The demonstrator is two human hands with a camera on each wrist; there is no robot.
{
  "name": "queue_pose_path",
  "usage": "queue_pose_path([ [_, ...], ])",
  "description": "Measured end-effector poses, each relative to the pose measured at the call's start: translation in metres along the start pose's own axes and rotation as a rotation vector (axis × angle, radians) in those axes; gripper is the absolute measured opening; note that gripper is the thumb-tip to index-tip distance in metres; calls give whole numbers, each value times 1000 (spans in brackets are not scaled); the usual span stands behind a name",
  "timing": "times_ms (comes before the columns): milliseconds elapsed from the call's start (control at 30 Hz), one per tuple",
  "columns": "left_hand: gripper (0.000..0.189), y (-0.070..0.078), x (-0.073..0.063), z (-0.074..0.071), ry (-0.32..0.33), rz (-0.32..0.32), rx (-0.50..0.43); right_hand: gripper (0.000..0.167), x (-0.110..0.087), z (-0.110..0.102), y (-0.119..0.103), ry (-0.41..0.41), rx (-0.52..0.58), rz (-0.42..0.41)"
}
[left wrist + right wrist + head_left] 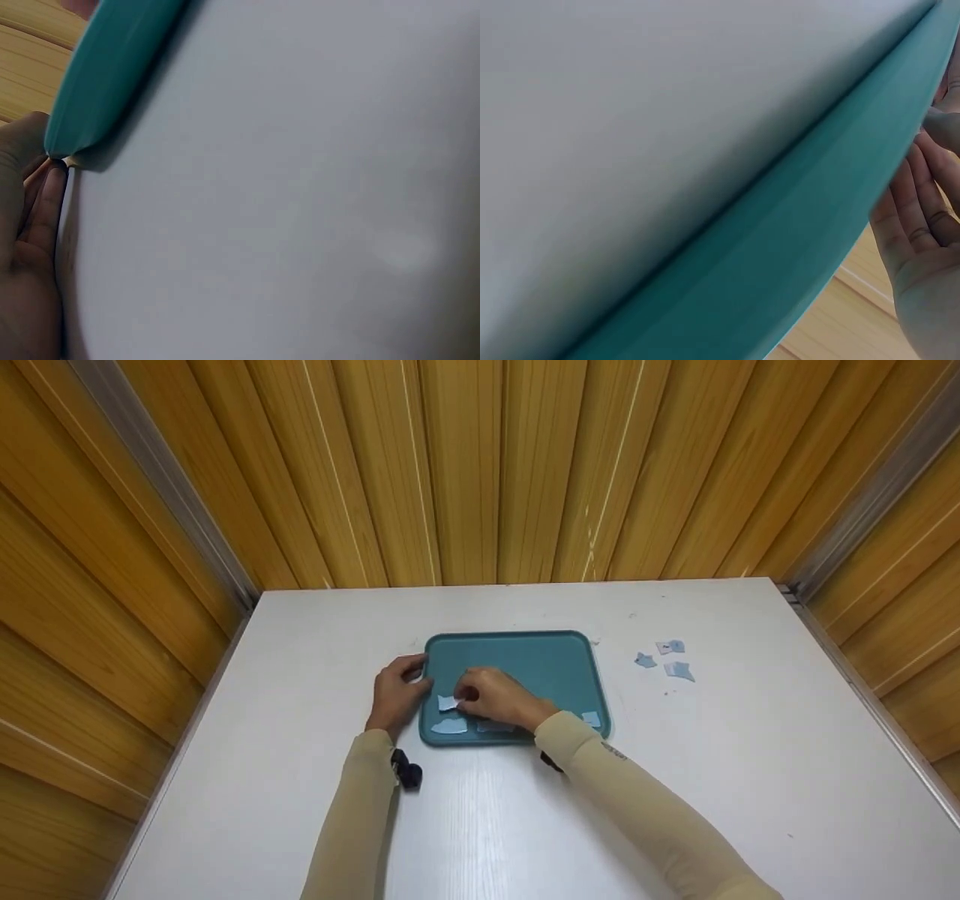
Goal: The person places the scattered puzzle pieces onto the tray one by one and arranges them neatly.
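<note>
A teal tray [517,660] lies on the white table. My right hand [495,695] reaches over its lower left area, thumb and forefinger pinching the edge of a pale blue puzzle piece [447,703]. Just below that, another pale blue piece [449,726] lies flat along the tray's near side. The right forearm partly covers a third piece [495,726], and a small one [591,718] sits by the near right corner. Against the tray's left rim rests my left hand [397,694], its thumb and fingertips touching the side. In the left wrist view its fingers [46,206] meet the tray edge.
To the right of the tray, a few loose pale blue pieces [679,670] lie on the white table [750,750]. Wood-patterned panels [465,472] stand along the back and both sides.
</note>
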State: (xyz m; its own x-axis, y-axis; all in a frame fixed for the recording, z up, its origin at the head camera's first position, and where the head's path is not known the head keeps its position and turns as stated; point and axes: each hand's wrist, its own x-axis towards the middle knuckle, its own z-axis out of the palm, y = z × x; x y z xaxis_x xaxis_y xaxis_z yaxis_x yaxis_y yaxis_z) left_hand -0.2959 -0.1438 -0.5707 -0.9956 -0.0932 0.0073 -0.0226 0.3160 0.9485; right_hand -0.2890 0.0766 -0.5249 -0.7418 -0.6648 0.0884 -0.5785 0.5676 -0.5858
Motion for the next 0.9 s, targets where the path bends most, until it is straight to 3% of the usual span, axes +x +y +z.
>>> queue_pose_path([
  [200, 46, -1, 0, -1, -1, 1, -9, 19, 3, 4, -5, -20, -25, 1],
  [533, 46, -3, 1, 0, 5, 33, -4, 15, 3, 8, -7, 14, -79, -84],
  [900, 46, -2, 1, 0, -6, 17, -22, 23, -1, -1, -3, -18, -50, -16],
])
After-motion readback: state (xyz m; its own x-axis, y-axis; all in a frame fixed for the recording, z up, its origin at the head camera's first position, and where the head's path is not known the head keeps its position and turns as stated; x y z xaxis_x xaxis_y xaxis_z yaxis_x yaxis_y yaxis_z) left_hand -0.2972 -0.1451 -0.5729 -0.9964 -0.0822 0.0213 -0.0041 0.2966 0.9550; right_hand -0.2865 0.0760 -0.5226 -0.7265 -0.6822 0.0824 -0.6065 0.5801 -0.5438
